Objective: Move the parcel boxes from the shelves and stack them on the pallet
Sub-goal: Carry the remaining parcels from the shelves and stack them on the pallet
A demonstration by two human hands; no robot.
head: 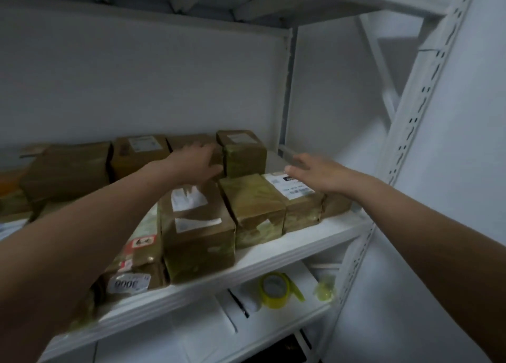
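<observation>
Several brown taped parcel boxes stand in rows on a white shelf [287, 250]. My left hand [195, 161] reaches to the back row, its fingers resting against the left side of a small box [245, 154] and over another box behind. My right hand [315, 173] hovers open, fingers spread, above a front-row box with a white label [297, 198]. In front stand a taped box [254, 209] and a taller box with torn labels [197, 225]. No pallet is in view.
White metal shelving uprights [410, 132] rise on the right. On the shelf below lie a roll of yellow tape [275, 290], papers and a pen. More parcels [68, 168] fill the shelf's left side. A white wall stands behind.
</observation>
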